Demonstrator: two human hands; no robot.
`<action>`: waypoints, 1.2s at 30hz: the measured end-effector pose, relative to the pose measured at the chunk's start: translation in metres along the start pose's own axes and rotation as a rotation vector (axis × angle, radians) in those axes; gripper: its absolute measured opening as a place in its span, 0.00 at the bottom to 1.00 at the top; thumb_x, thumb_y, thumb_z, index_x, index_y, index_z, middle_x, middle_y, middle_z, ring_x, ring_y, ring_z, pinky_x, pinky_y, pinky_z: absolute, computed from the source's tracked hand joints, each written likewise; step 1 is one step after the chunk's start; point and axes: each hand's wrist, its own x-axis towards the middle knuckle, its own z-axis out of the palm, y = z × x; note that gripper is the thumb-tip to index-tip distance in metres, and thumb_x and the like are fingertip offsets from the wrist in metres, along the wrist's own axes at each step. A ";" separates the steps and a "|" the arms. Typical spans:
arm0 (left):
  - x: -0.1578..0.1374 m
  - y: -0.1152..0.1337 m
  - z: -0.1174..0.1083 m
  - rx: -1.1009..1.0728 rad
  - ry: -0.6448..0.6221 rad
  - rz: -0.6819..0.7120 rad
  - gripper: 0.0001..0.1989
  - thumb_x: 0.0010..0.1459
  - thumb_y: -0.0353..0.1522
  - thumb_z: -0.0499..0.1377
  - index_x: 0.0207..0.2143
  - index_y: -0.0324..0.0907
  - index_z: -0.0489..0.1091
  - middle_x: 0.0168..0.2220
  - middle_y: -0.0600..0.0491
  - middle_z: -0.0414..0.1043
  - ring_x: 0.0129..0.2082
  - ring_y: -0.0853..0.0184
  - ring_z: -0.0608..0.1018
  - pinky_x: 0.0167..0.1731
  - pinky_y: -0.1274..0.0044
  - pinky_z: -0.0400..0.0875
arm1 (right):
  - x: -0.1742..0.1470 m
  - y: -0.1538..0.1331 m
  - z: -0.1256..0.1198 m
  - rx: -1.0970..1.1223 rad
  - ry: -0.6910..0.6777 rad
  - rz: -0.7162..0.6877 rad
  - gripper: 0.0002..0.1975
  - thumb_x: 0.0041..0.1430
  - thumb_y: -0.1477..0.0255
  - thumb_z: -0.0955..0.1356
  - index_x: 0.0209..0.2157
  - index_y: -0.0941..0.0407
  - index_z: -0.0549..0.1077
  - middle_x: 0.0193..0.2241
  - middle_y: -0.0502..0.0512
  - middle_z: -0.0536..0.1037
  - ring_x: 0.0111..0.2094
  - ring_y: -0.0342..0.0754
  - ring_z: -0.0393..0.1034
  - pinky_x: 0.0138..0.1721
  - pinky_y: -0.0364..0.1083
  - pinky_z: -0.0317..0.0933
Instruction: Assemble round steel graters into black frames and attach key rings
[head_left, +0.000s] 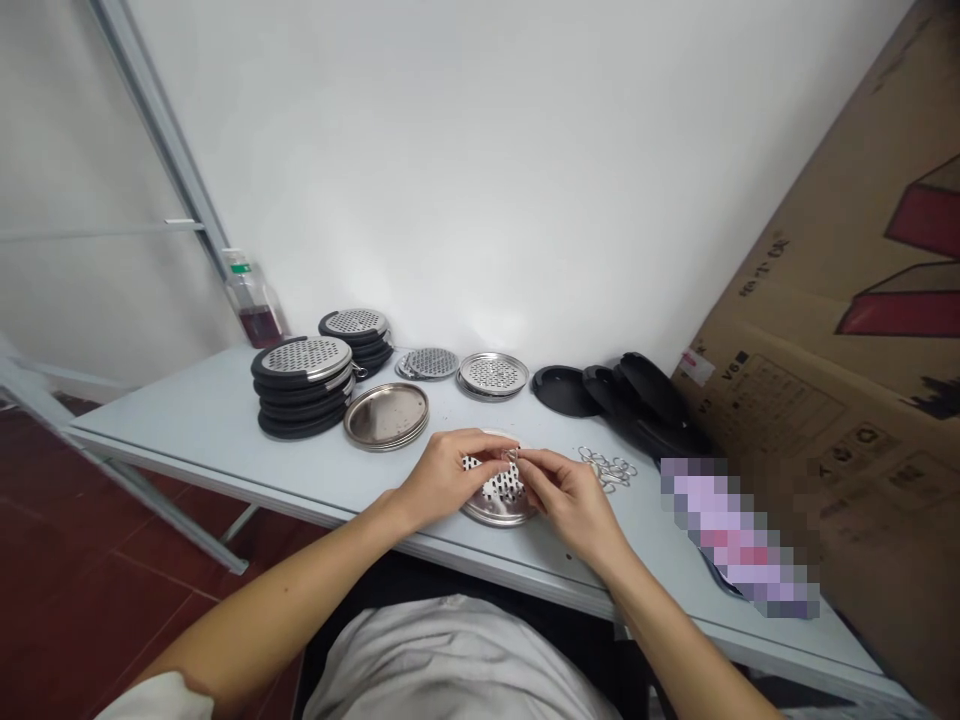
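My left hand [454, 478] and my right hand [571, 500] meet over a round perforated metal grater disc [502, 508] near the table's front edge. Both pinch a small metal wire ring [511, 455] between fingertips, just above the disc's surface. The fingers cover part of the ring and the disc, so I cannot tell whether the ring passes through a hole. To the right of my right hand lies a loose pile of similar wire rings [609, 468].
Stacked black-rimmed graters [304, 385] stand at left, before another such stack [356, 335]. Plain metal lids [386, 415], perforated discs [431, 362] and rimmed discs [493, 374] lie mid-table. Black round covers [566, 390], a blurred-out object [739, 540] and a large carton [825, 400] occupy the right.
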 end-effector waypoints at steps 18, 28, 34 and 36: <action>-0.005 -0.010 0.011 0.218 0.129 0.229 0.12 0.57 0.26 0.63 0.44 0.41 0.78 0.35 0.49 0.79 0.36 0.67 0.79 0.39 0.76 0.75 | -0.002 0.004 0.004 0.083 0.028 -0.001 0.16 0.60 0.64 0.67 0.41 0.59 0.81 0.16 0.46 0.65 0.20 0.41 0.57 0.23 0.42 0.53; -0.002 -0.006 0.002 0.148 0.100 0.074 0.12 0.59 0.29 0.61 0.45 0.43 0.78 0.37 0.49 0.79 0.37 0.66 0.79 0.41 0.75 0.74 | -0.002 0.002 0.003 0.029 0.034 -0.007 0.15 0.61 0.63 0.66 0.38 0.58 0.81 0.16 0.48 0.69 0.20 0.43 0.60 0.24 0.43 0.55; 0.004 -0.009 -0.007 -0.057 -0.006 -0.193 0.14 0.59 0.32 0.61 0.47 0.40 0.77 0.45 0.46 0.77 0.44 0.62 0.79 0.46 0.72 0.74 | 0.000 0.003 0.006 0.038 0.000 0.028 0.15 0.61 0.62 0.67 0.38 0.57 0.80 0.17 0.47 0.70 0.19 0.43 0.62 0.24 0.43 0.57; 0.004 -0.009 -0.007 -0.039 0.038 -0.199 0.15 0.60 0.33 0.60 0.48 0.41 0.76 0.46 0.45 0.77 0.45 0.62 0.78 0.46 0.71 0.74 | -0.001 0.004 0.007 0.063 0.022 0.048 0.16 0.60 0.61 0.67 0.40 0.57 0.79 0.16 0.48 0.71 0.19 0.43 0.63 0.25 0.43 0.58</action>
